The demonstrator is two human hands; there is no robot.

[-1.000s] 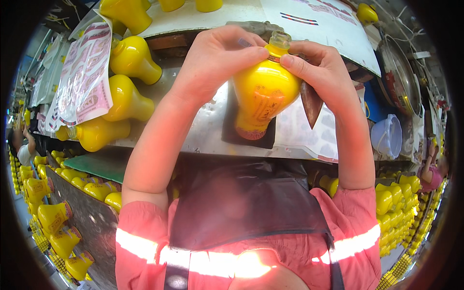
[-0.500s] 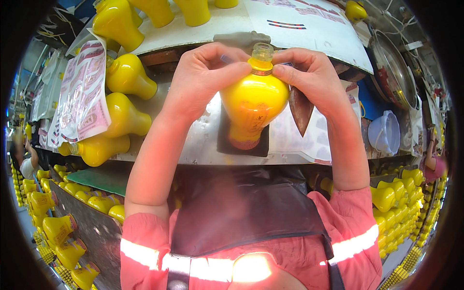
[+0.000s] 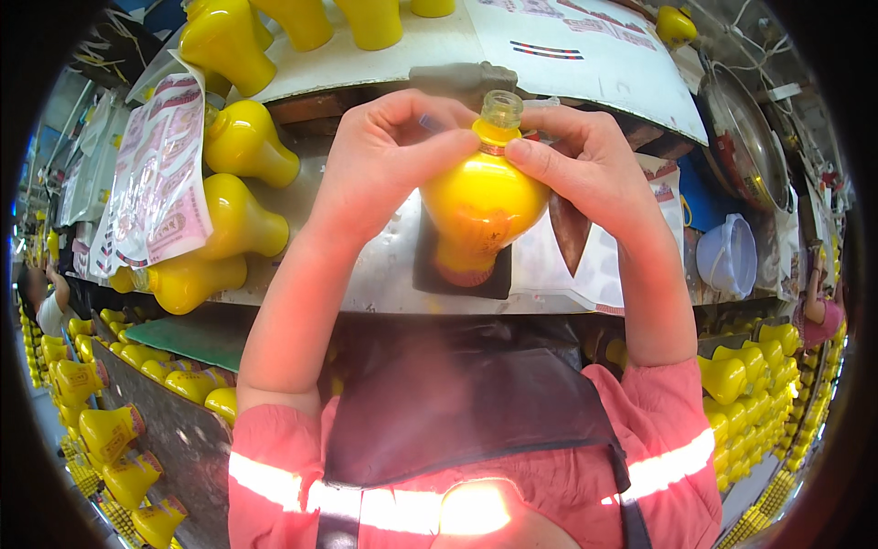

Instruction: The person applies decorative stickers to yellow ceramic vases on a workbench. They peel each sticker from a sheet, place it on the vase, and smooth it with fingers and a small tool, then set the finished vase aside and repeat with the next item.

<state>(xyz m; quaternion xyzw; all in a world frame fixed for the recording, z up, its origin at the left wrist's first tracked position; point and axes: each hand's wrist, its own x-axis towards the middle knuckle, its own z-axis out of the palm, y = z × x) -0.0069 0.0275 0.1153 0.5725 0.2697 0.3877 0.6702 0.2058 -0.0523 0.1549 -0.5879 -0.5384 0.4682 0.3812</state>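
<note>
A round yellow bottle (image 3: 480,206) with a clear open neck stands upright over a small dark square pad (image 3: 432,273) on the metal bench (image 3: 366,279). My left hand (image 3: 389,160) wraps its left shoulder, thumb and fingers at the neck. My right hand (image 3: 576,151) pinches the neck from the right, where a thin label band sits. Both hands grip the same bottle.
Several yellow bottles (image 3: 238,142) lie on the bench at the left beside printed label sheets (image 3: 155,178). More bottles stand at the back (image 3: 370,18) and in rows below left (image 3: 110,430) and right (image 3: 741,380). A clear plastic tub (image 3: 727,256) sits at the right.
The bottle has been turned more upright and held closer to the middle of the view; both hands have shifted up to its neck.
</note>
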